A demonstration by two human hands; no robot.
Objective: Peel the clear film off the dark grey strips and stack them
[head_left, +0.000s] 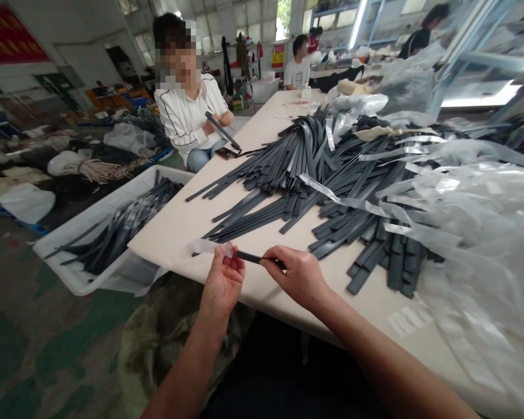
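Observation:
Near the table's front edge, my right hand pinches a dark grey strip that points left. My left hand, palm up, has its fingers closed on a translucent plastic sleeve, close to the strip's left end. The sleeve stretches left over the tabletop. Whether the strip's tip is inside the sleeve cannot be made out. Just beyond my hands lie several loose dark strips, and a large heap of them spreads behind and to the right.
A white bin with dark strips stands left of the table. Clear plastic sleeves cover the table's right side. Across the left corner sits a person in white holding a strip. Other people are farther back.

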